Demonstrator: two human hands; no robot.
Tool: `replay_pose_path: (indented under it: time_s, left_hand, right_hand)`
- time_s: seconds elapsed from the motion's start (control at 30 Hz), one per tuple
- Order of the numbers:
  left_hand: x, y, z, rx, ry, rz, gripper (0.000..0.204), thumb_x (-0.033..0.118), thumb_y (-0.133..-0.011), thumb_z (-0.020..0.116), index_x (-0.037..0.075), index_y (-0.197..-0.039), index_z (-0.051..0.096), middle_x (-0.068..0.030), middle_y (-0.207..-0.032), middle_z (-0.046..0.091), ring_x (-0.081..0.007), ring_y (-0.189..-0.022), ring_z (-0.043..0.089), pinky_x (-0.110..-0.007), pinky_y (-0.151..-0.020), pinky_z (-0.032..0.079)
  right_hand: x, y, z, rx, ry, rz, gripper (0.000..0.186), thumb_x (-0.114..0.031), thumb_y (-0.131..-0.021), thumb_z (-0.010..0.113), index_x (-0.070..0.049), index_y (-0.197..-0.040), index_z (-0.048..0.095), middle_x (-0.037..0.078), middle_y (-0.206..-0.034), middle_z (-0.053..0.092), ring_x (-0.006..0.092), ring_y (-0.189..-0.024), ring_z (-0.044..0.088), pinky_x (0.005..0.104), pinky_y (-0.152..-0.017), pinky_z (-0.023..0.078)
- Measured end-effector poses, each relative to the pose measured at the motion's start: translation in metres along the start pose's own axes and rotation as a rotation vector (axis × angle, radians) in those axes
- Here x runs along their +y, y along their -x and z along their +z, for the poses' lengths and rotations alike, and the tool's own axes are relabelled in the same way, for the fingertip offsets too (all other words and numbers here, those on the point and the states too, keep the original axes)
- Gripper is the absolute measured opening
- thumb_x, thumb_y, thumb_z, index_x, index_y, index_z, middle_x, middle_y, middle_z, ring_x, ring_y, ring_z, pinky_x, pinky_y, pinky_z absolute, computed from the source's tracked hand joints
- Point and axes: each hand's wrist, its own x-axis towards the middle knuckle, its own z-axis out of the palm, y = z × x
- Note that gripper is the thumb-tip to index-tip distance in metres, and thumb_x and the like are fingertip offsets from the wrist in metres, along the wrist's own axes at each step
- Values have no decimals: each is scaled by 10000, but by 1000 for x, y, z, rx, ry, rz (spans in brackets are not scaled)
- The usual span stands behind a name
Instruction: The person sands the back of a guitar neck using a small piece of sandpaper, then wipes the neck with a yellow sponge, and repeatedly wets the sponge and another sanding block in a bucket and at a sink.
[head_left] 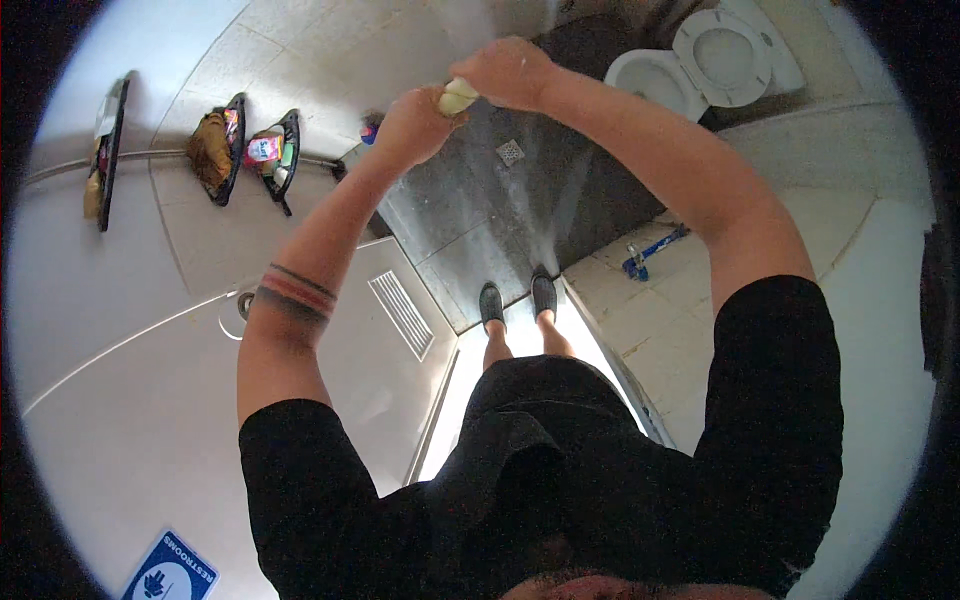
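Note:
Both my hands are raised together at the top of the view, over the dark tiled floor. Between them shows a short stretch of a pale yellow cloth [458,96], bunched and twisted. My left hand [418,128] is closed around its near end. My right hand [508,75] grips the far end, with the fingers mostly turned out of sight. The two fists sit close together, and most of the cloth is hidden inside them.
A white toilet [655,85] with its lid up stands at the far right. A blue-handled tap [638,264] juts from the right wall. Black corner shelves [292,160] hold packets at the left. A white door [330,370] with a vent stands at my left; a floor drain [510,152] lies ahead.

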Motion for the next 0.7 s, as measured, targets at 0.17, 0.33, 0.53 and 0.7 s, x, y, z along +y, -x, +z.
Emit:
replay_pose_path:
  time_s: [0.17, 0.33, 0.53, 0.7]
  left_hand:
    - [28, 11, 5, -98, 426, -214, 122, 163, -932, 785, 84, -985, 709, -25, -761, 680, -114, -660, 636, -320, -512, 473]
    - [66, 18, 9, -339, 1322, -430, 173, 50, -878, 738, 150, -922, 604, 50, -701, 521, -92, -561, 464, -277, -462, 353]
    - [75, 16, 8, -408, 1802, -388, 182, 18, -911, 700, 162, -954, 598, 72, -662, 447, -75, -536, 431, -250, -416, 306]
    - [73, 14, 17, -472, 1952, -316, 206, 11, -907, 684, 174, -927, 559, 64, -672, 428, -91, -532, 389, -256, -443, 260]
  right_hand:
    - [10, -7, -38, 54, 187, -238, 191, -263, -942, 722, -209, -1125, 723, 98, -890, 789, 346, -837, 802, 482, -712, 642]
    - [21, -18, -54, -55, 284, -284, 255, -244, -974, 697, -134, -1200, 735, 115, -811, 750, 276, -733, 760, 467, -627, 615]
    - [21, -18, -37, 240, 138, -251, 221, -237, -949, 723, -140, -1146, 754, 92, -722, 725, 262, -651, 744, 446, -558, 595]
    - [26, -10, -17, 305, 74, -149, 255, -229, -958, 732, -143, -1197, 749, 89, -738, 731, 266, -638, 733, 439, -570, 595]
